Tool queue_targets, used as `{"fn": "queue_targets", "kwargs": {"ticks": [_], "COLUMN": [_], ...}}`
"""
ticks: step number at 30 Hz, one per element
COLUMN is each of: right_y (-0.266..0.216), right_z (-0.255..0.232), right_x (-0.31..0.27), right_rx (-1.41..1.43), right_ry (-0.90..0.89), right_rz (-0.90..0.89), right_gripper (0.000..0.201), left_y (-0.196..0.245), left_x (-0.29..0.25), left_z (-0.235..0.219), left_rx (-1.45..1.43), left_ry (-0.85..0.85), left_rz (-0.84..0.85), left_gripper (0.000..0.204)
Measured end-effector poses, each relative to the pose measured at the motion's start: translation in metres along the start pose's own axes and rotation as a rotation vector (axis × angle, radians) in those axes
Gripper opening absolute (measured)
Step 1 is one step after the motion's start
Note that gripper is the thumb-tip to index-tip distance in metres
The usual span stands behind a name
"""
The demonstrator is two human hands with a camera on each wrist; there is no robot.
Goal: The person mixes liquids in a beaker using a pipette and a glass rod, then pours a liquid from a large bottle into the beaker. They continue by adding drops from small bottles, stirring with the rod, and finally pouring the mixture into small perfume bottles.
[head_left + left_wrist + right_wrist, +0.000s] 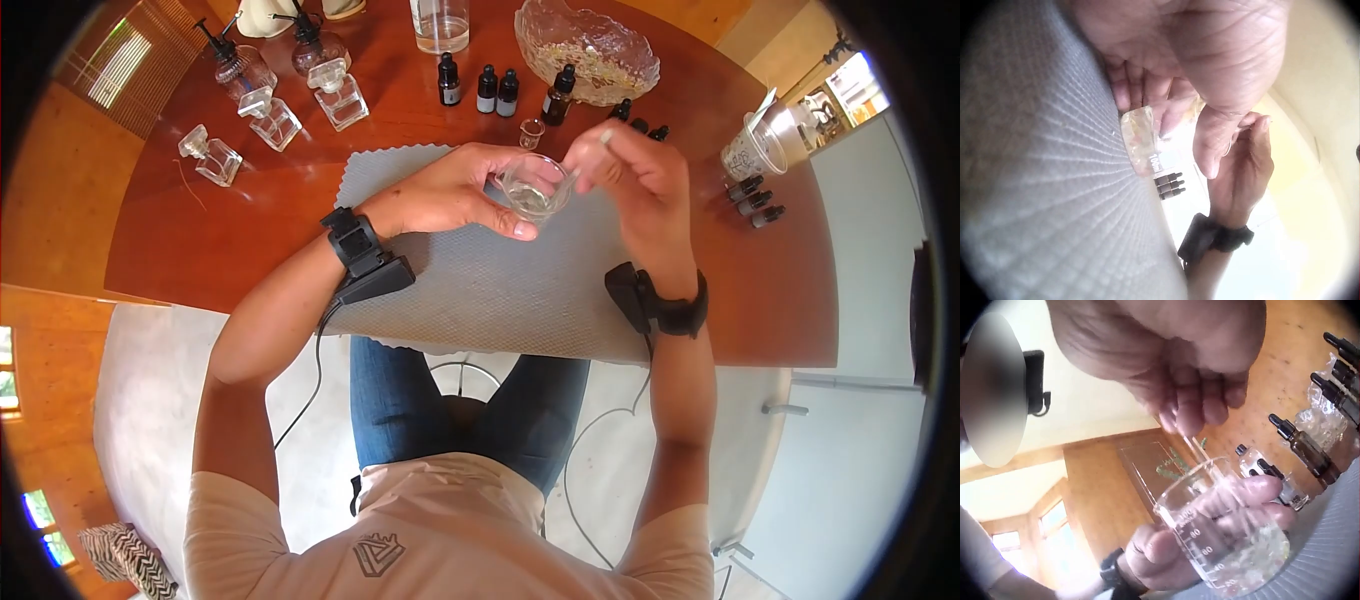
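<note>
My left hand (450,192) grips a small clear glass beaker (537,190) above the grey mat (490,290), its thumb on the near side. White marks up to 100 run along the beaker (1207,540) in the right wrist view, and it is tilted, with something clear and glinting low inside. My right hand (642,195) is raised just right of the beaker, fingers curled, pinching a thin pale stick (1196,450) that slants down towards the beaker's mouth. Whether the stick's lower end touches the contents cannot be told.
Clear square-shouldered bottles (342,100) and dark atomisers (243,68) stand at the back left. Black-capped dropper bottles (449,82), a tiny glass cup (532,133) and a wavy glass bowl (590,60) are beyond my hands. A patterned cup (752,153) stands right, near several small dark bottles (755,203).
</note>
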State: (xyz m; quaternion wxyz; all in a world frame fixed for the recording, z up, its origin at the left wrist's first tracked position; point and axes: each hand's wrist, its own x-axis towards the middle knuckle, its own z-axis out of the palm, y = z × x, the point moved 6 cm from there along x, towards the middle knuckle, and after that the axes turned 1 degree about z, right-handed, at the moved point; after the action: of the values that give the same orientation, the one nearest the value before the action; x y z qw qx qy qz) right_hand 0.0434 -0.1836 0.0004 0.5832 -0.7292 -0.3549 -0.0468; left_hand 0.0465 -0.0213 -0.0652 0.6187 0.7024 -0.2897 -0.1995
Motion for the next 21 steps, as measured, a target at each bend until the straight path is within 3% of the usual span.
{"fn": "queue_targets", "kwargs": {"ticks": [3, 6, 9, 12, 18, 21], "right_y": [-0.012, -0.004, 0.003, -0.008, -0.004, -0.008], "right_z": [0.025, 0.018, 0.000, 0.017, -0.006, 0.007], "right_x": [0.002, 0.001, 0.002, 0.002, 0.001, 0.000], "right_rx": [-0.126, -0.151, -0.031, -0.080, -0.172, -0.050], "right_ry": [-0.091, 0.065, 0.016, -0.078, 0.089, -0.042], "right_rz": [-0.143, -0.136, -0.012, -0.017, 0.042, 0.006], "right_gripper": [0.010, 0.011, 0.011, 0.011, 0.012, 0.012], "left_y": [-0.002, -0.005, -0.001, -0.002, -0.002, 0.000], "left_x": [0.000, 0.001, 0.000, 0.000, 0.002, 0.000], "left_z": [-0.001, 0.000, -0.001, -0.001, -0.002, -0.002], "left_rx": [0.033, -0.035, 0.028, 0.022, 0.080, 0.080], "left_ry": [-0.047, -0.030, 0.010, -0.030, 0.001, -0.020], "left_rz": [-0.098, -0.040, 0.018, -0.019, 0.019, -0.007], "left_gripper": [0.064, 0.064, 0.061, 0.062, 0.060, 0.060]}}
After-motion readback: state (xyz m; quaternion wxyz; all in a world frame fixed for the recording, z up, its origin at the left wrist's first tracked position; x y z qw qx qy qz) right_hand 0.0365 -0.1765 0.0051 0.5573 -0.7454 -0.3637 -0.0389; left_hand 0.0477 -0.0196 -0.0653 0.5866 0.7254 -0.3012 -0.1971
